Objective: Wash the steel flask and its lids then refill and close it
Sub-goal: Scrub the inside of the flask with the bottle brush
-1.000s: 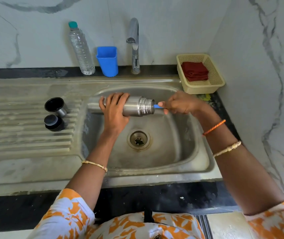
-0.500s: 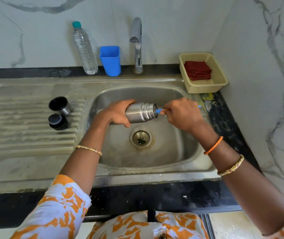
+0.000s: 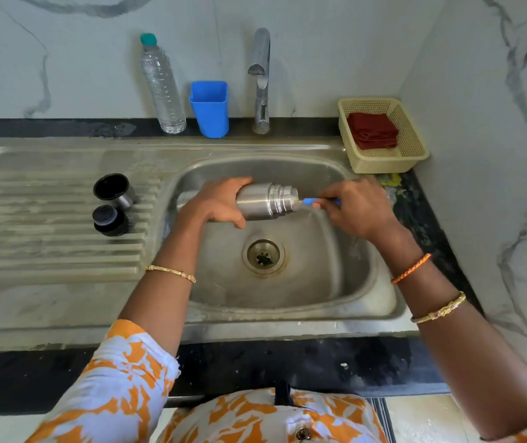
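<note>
I take the sink [image 3: 380,302] as my landmark: its basin sits to the right of the ribbed draining board [image 3: 48,251], and everything that matters hangs over it. Above the drain [image 3: 263,254], slightly toward the tap [image 3: 260,81], I see the steel flask [image 3: 267,200] held on its side, long axis running left to right, base buried in my left hand [image 3: 216,203] and open mouth facing my right hand [image 3: 356,207]. The left hand wraps the body firmly; the right pinches a thin blue-handled brush [image 3: 315,201] whose tip is right at the mouth (how deep it goes I cannot tell). So the next stroke, I judge, runs along that axis, pushed leftward by the right hand, the nearer one to the opening. Left of the basin, on the draining board, the two lids wait: the cup lid [image 3: 112,188] and, just in front of it, the black stopper [image 3: 108,220].
</note>
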A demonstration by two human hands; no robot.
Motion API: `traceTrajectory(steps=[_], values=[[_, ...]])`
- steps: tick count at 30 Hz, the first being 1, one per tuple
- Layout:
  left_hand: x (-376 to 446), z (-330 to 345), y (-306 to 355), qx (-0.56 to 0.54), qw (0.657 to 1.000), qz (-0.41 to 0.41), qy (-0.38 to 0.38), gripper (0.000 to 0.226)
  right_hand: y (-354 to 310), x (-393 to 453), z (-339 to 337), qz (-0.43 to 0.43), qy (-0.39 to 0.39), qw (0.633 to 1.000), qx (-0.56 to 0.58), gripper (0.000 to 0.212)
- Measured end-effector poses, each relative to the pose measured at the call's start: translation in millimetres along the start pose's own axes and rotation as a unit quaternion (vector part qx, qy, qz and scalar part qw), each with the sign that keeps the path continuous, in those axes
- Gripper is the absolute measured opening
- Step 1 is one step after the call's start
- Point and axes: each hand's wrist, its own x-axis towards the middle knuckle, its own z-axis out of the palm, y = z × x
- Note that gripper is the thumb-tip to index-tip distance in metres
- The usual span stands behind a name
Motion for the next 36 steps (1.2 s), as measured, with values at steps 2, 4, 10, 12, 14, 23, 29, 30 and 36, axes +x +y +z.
traceTrajectory(steps=[2, 4, 10, 12, 14, 23, 29, 30, 36], values=[[-1.6, 0.8, -6.9, -0.024, 0.999, -0.021, -0.016, 0.1, 10.3, 3.3, -1.1, -0.006, 0.039, 0.999, -0.017, 0.022], [-2.7, 4.8, -11.2, -0.047, 0.998, -0.027, -0.009, 0.1, 18.2, 8.4, -3.3, 0.002, 0.101, 0.995, -0.006, 0.017], [-6.8, 23.8, -12.4, -0.078, 0.993, -0.031, 0.081, 0.091, 12.0, 10.3, 2.1, -0.029, 0.169, 0.985, -0.034, 0.007], [-5.5, 26.8, -12.7, -0.087, 0.991, -0.029, 0.097, 0.09, 14.9, 5.8, -3.8, -0.015, 0.189, 0.982, -0.028, 0.009], [-3.0, 29.0, -10.5, -0.081, 0.99, -0.019, 0.115, 0.089, 18.1, 4.2, -12.0, 0.0, 0.195, 0.981, -0.017, 0.011], [7.4, 36.8, 27.0, -0.041, 0.948, 0.029, 0.314, 0.079, -0.9, 15.2, -50.7, 0.067, -0.067, 0.996, 0.005, 0.032], [7.8, 46.0, 20.2, -0.05, 0.939, 0.052, 0.337, 0.076, 9.5, 17.2, -68.5, 0.117, -0.154, 0.977, 0.086, 0.031], [7.6, 47.0, 24.7, -0.048, 0.939, 0.057, 0.335, 0.076, 5.0, 20.9, -61.9, 0.116, -0.157, 0.976, 0.092, 0.029], [4.1, 48.7, 15.2, -0.067, 0.947, 0.033, 0.313, 0.078, 16.4, 16.1, -67.9, 0.122, -0.131, 0.981, 0.075, 0.026]])
